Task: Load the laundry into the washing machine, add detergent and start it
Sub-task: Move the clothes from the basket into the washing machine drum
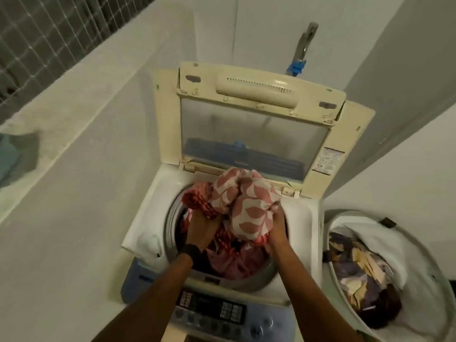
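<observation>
A top-loading washing machine (pixel 143 233) stands with its lid (pixel 256 95) raised. Its drum holds pink and red clothes (pixel 229 260). Over the drum mouth hangs a bundle of pink cloth with white leaf shapes (pixel 246 206), together with a red checked piece (pixel 197 201). My left hand (pixel 201 228) grips the red checked piece at the bundle's left. My right hand (pixel 277 225) grips the patterned cloth at its right edge. A dark band sits on my left wrist. The control panel (pixel 217 314) with buttons and knobs lies at the machine's near edge.
A white laundry basket (pixel 345 223) with purple, cream and dark red clothes stands right of the machine. A tap with a blue hose fitting (pixel 297 66) is on the wall behind the lid. White walls close in on both sides, with a low ledge at the left.
</observation>
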